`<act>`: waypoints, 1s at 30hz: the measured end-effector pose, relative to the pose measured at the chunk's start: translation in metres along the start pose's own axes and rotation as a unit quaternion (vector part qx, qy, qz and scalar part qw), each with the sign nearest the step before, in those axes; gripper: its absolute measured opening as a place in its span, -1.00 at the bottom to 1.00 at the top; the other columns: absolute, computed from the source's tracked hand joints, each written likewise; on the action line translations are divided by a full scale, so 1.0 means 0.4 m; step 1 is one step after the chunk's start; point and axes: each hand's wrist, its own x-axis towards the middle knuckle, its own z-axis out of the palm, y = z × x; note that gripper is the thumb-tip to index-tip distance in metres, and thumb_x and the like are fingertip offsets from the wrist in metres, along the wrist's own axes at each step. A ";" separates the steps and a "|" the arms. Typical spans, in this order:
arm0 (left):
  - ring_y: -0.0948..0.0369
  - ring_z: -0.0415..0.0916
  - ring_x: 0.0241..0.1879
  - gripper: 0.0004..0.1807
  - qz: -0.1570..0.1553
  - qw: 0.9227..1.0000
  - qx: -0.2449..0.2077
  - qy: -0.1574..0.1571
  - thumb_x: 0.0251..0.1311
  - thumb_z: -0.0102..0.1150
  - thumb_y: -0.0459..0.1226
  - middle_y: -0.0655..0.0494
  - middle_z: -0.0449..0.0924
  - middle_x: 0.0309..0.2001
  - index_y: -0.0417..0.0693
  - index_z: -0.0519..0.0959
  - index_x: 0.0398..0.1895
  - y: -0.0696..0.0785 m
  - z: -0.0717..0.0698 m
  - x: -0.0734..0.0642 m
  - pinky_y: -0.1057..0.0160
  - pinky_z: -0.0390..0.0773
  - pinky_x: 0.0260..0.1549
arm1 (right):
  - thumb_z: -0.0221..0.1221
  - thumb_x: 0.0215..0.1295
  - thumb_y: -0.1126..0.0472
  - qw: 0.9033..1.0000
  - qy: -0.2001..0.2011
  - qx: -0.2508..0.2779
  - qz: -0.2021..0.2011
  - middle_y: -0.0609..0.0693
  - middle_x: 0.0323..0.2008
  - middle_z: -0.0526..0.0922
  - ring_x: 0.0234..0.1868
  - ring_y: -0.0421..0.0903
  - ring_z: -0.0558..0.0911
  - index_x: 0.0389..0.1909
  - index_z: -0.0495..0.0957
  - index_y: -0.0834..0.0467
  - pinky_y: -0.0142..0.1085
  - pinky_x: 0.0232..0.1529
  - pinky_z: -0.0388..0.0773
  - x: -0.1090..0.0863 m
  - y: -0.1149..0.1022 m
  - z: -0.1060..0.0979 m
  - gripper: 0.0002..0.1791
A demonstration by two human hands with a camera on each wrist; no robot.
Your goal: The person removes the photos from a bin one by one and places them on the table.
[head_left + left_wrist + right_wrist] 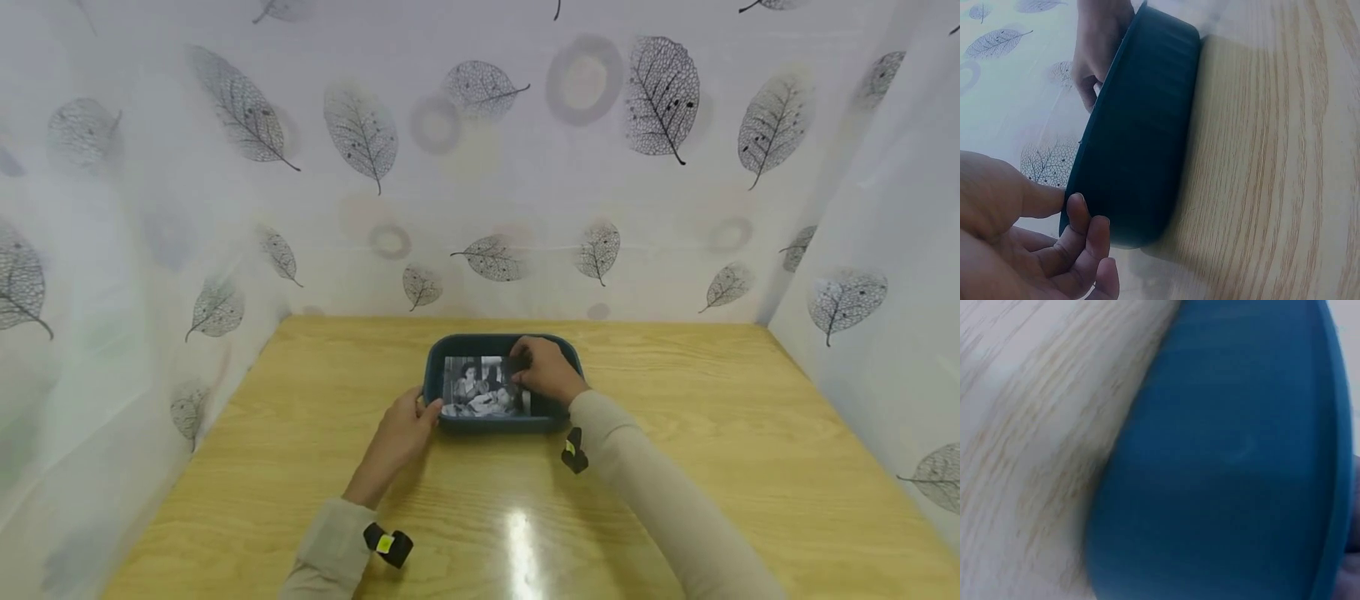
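Note:
A dark blue tray [501,425] sits on the wooden table [675,467], with a black-and-white photograph [476,387] lying inside it. My left hand [431,408] holds the tray's near left corner, thumb on the rim and fingers [1079,219] curled against the outer wall [1141,137]. Over the tray's right half my right hand [521,367] has its fingers bent onto the photograph's upper right edge and pinches it. The left wrist view also shows the right hand [1094,50] at the tray's far end. Only the tray's blue wall [1229,462] and table [1029,425] fill the right wrist view.
White sheets printed with grey leaves [660,96] wall in the table at the back and on both sides. A black wrist camera [387,544] sits on the left sleeve and another black wrist camera [573,450] under the right forearm. Bare wood surrounds the tray.

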 end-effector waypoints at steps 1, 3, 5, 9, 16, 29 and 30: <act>0.19 0.36 -0.54 -0.62 0.001 1.000 -0.001 0.000 0.52 0.04 -0.24 0.02 0.52 -0.47 -0.35 0.47 0.22 0.001 0.000 0.000 0.21 0.36 -0.52 | 0.41 0.13 0.42 1.000 0.003 0.013 0.002 0.22 -0.10 0.65 -0.05 0.14 0.60 -0.07 0.61 0.31 0.01 -0.01 0.54 -0.001 0.001 -0.003 -0.67; 0.19 0.37 -0.53 -0.61 0.003 1.000 0.000 0.001 0.52 0.03 -0.24 0.00 0.54 -0.45 -0.36 0.46 0.23 0.002 0.001 0.001 0.21 0.36 -0.51 | 0.40 0.16 0.41 0.999 0.006 0.031 0.010 0.21 -0.10 0.66 -0.03 0.14 0.61 -0.06 0.62 0.29 0.01 -0.01 0.55 -0.002 0.003 -0.008 -0.69; 0.18 0.38 -0.52 -0.59 0.002 1.000 0.002 0.001 0.53 0.03 -0.24 -0.01 0.55 -0.44 -0.37 0.44 0.26 0.003 0.000 0.002 0.21 0.37 -0.50 | 0.38 0.19 0.40 0.999 0.009 0.044 0.018 0.21 -0.08 0.66 0.00 0.15 0.61 -0.04 0.63 0.28 0.01 0.00 0.55 -0.002 0.004 -0.014 -0.70; 0.17 0.38 -0.51 -0.55 0.000 1.000 0.009 0.003 0.53 0.02 -0.24 0.00 0.56 -0.43 -0.38 0.41 0.32 0.002 0.001 0.003 0.20 0.37 -0.47 | 0.37 0.23 0.37 0.997 0.013 0.064 0.034 0.23 -0.05 0.66 0.02 0.14 0.60 -0.02 0.66 0.26 -0.03 -0.04 0.56 0.002 0.005 -0.027 -0.71; 0.19 0.35 -0.54 -0.53 0.006 1.000 0.009 0.003 0.52 0.04 -0.26 0.04 0.51 -0.49 -0.42 0.39 0.33 -0.001 0.004 0.006 0.21 0.35 -0.49 | 0.36 0.23 0.43 0.989 0.020 0.133 0.057 0.18 -0.28 0.64 -0.29 -0.03 0.61 0.00 0.63 0.34 -0.22 -0.29 0.63 0.006 0.005 -0.062 -0.69; 0.19 0.36 -0.55 -0.51 0.009 1.000 0.009 -0.002 0.52 0.03 -0.26 -0.05 0.57 -0.44 -0.45 0.36 0.34 -0.006 0.007 0.005 0.20 0.37 -0.46 | 0.25 0.36 0.41 0.982 0.029 0.168 0.082 0.15 -0.31 0.58 -0.38 -0.07 0.61 0.14 0.54 0.37 -0.26 -0.30 0.62 -0.027 0.018 -0.211 -0.65; 0.19 0.35 -0.56 -0.52 0.008 1.000 0.007 -0.002 0.53 0.03 -0.26 -0.05 0.58 -0.43 -0.44 0.37 0.33 -0.006 0.006 0.004 0.20 0.37 -0.46 | 0.25 0.37 0.40 0.982 0.029 0.167 0.083 0.15 -0.32 0.58 -0.38 -0.07 0.60 0.15 0.53 0.38 -0.28 -0.30 0.61 -0.031 0.022 -0.226 -0.65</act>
